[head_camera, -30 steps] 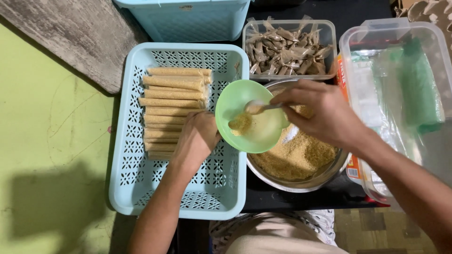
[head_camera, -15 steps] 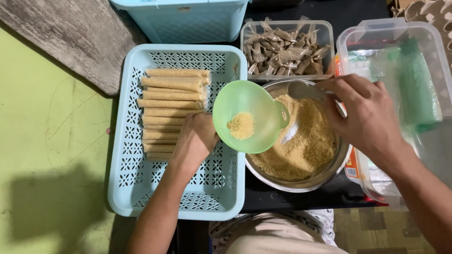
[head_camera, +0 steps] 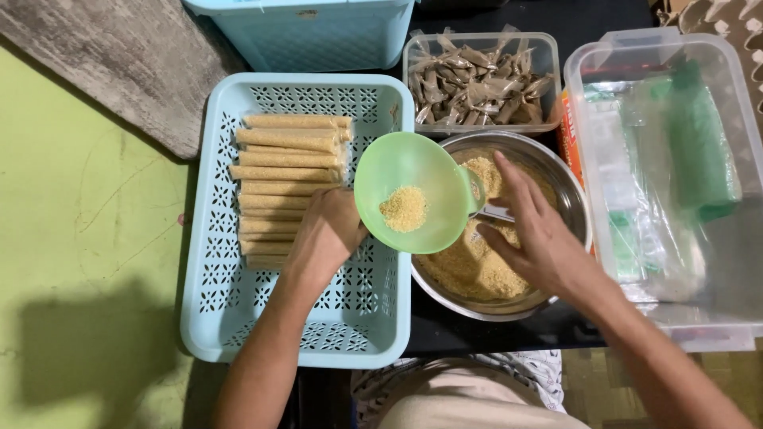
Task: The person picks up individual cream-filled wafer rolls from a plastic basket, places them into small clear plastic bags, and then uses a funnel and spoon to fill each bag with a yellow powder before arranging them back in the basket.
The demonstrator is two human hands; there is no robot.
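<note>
Left hand: the left hand (head_camera: 324,237) is held under the green funnel (head_camera: 413,202), its fingers wrapped around something below the rim; what is clamped there is hidden, so it cannot be told.
Funnel: it is tilted over the gap between the blue basket (head_camera: 214,318) and the steel bowl (head_camera: 556,294), with a small heap of yellow crumbs (head_camera: 404,208) lying in it.
Change: half a second ago the right hand was raised at the far rim of the bowl; now the right hand (head_camera: 534,234) is lowered into the bowl, fingers closed on a spoon handle (head_camera: 497,213).
Meaning: one scoop is judged to be delivered and another to be in hand.
Basket: filled rolls (head_camera: 290,171) are stacked at its far end.
Surroundings: a tub of small packets (head_camera: 477,79) and a clear bin (head_camera: 675,302) are set beside the bowl.
</note>
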